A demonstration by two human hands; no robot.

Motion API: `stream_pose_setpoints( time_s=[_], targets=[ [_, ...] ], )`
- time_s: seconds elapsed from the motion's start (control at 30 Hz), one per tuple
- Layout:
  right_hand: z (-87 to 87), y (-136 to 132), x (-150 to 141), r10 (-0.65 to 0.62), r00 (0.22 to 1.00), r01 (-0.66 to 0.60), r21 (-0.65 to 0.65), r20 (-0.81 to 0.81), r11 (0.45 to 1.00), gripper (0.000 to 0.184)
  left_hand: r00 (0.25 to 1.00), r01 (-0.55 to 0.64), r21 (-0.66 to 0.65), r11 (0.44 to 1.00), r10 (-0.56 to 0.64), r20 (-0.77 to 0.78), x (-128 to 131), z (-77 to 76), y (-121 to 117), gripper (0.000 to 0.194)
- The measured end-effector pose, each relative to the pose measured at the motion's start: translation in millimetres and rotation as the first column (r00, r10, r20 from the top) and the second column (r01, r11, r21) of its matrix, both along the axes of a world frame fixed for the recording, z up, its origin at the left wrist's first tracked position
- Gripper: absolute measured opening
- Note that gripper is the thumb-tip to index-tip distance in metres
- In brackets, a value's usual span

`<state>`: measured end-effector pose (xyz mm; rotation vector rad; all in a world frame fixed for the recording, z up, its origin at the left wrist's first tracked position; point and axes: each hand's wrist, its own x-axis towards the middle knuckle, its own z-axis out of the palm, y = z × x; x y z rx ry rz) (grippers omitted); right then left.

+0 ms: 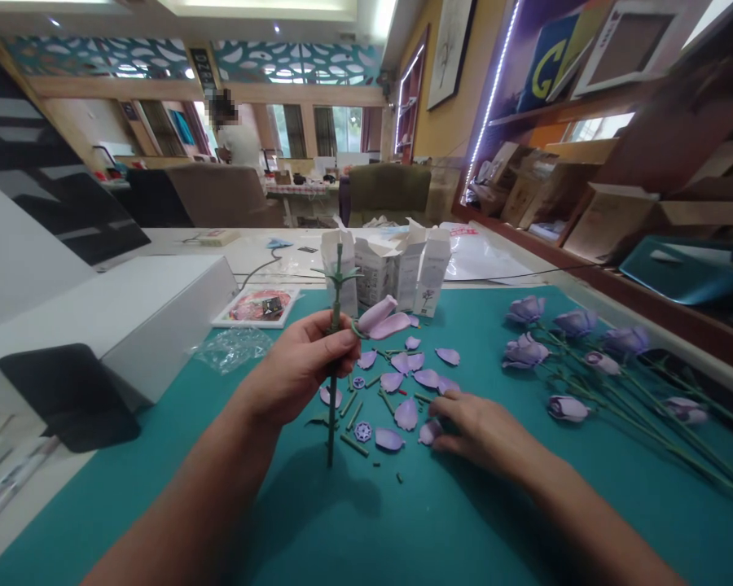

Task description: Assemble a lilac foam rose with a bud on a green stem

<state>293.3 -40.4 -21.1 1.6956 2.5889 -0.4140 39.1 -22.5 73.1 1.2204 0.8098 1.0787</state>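
My left hand (299, 366) is shut around a green plastic flower stem (333, 407) that stands upright, with its top rising above my fingers. Lilac petals (379, 317) are attached near my thumb and partly hidden by it. My right hand (482, 431) lies palm down on the teal mat (183, 407), its fingertips on or beside a loose lilac petal (431, 431). Around it lie scattered petals, short green stem pieces (354, 444) and small purple toothed discs (362, 431). Several finished lilac roses (525, 350) with long green stems lie at the right.
White cardboard boxes (372, 273) stand behind the mat. To the left are a picture card (256, 305), a crumpled clear plastic bag (232, 350), a large white box (159, 317) and a black pad (67, 399). Shelves line the right, and a person (238, 138) stands in the background.
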Motion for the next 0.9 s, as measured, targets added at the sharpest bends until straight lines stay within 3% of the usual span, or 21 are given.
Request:
stream_pose_setpoints(
  time_s=[0.17, 0.43, 0.57, 0.67, 0.77, 0.83, 0.9],
  targets=[
    [-1.3, 4, -13, 0.005, 1.000, -0.006, -0.032, -0.030, 0.999, 0.008, 1.000, 0.013, 0.015, 1.000, -0.013, -0.003, 1, -1.1, 0, 0.031],
    [-0.7, 2, -13, -0.035, 0.996, 0.029, -0.076, -0.083, 0.997, 0.016, 1.000, 0.020, 0.028, 0.999, -0.020, -0.010, 1, 0.0, -1, 0.029],
    [8.3, 2, -11, 0.001, 0.957, -0.011, -0.034, -0.291, 0.999, 0.012, 1.000, 0.021, 0.057, 0.998, -0.021, -0.012, 0, -0.7, -2, 0.027],
    [29.4, 0, -10, -0.010, 0.807, 0.042, 0.042, -0.590, 0.998, 0.009, 0.999, -0.019, 0.089, 0.996, 0.022, -0.036, -1, 0.2, -4, 0.025],
    [56.7, -9, -13, -0.041, 0.546, 0.150, 0.050, -0.837, 0.987, 0.026, 0.991, -0.071, 0.171, 0.983, 0.089, -0.101, -2, 3.5, -9, 0.022],
    [73.9, -17, -19, -0.017, 0.386, 0.205, 0.068, -0.922, 0.976, 0.028, 0.979, -0.099, 0.230, 0.968, 0.136, -0.152, -2, 6.5, -13, 0.020],
    [88.9, -24, -28, 0.074, 0.294, 0.232, 0.146, -0.953, 0.962, 0.022, 0.965, -0.124, 0.279, 0.952, 0.181, -0.191, -2, 8.9, -17, 0.019]
  ],
)
